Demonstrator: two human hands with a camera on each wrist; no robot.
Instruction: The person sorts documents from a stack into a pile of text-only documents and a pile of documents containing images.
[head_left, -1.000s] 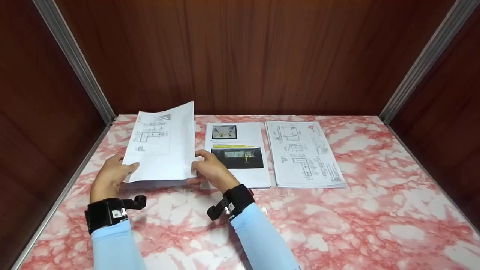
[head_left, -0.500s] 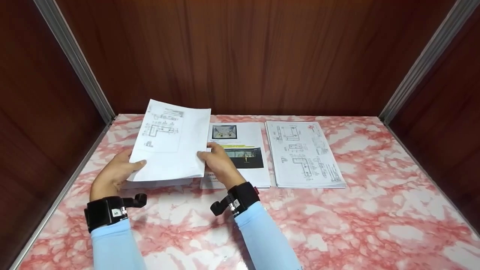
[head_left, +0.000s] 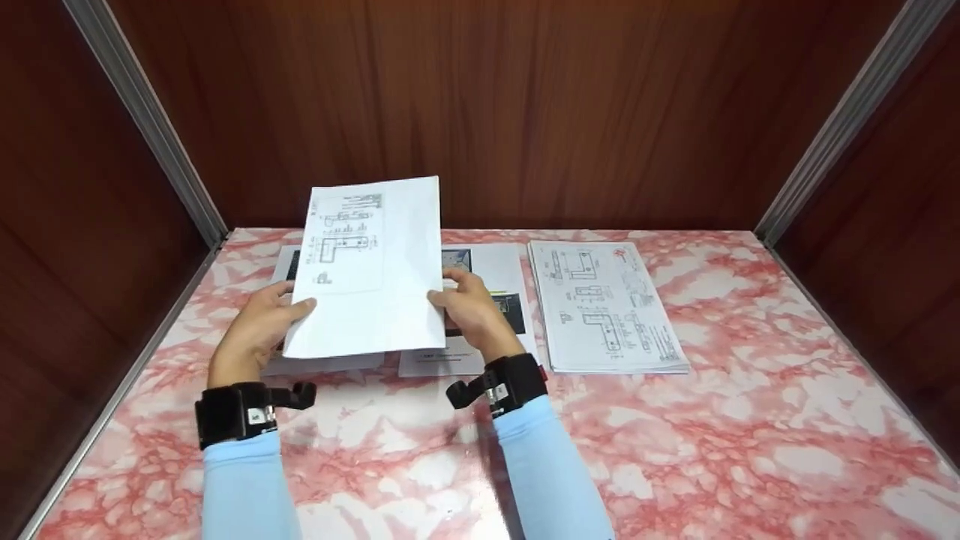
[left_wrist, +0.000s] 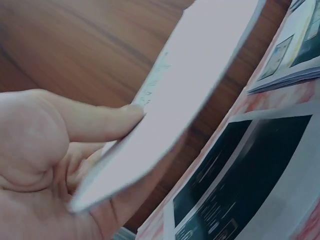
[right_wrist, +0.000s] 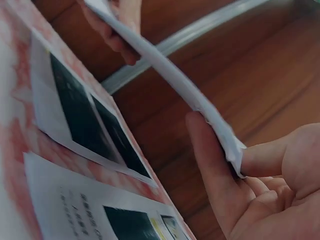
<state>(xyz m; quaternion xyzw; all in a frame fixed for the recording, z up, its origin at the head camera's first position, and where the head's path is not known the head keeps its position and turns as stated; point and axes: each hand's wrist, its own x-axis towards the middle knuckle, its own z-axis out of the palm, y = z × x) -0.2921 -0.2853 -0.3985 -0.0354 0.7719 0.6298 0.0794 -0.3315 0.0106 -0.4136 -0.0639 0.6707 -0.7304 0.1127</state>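
A sheaf of white paper (head_left: 367,315) with a technical drawing on its top sheet is raised off the table, tilted up at its far end. My left hand (head_left: 259,330) pinches its left edge, thumb on top and fingers beneath. At the right edge my right hand (head_left: 472,311) grips it in the same way. The right wrist view shows the thin edge of the sheaf (right_wrist: 175,77), slightly bowed, between thumb and fingers. Below it lies a left paper pile (head_left: 330,364), printed with dark pictures (left_wrist: 245,165) and partly hidden by the sheaf.
A middle paper pile (head_left: 506,262) with a photo, a yellow line and a dark picture is partly covered by the sheaf and right hand. Another pile of drawings (head_left: 611,300) lies at its right. The red and white marbled table (head_left: 750,420) is enclosed by brown wood panels (head_left: 600,112).
Both hands have lifted the sheaf from the left pile and carried it up and to the right. The dark-printed pile beneath has come into view. The right pile stays put.
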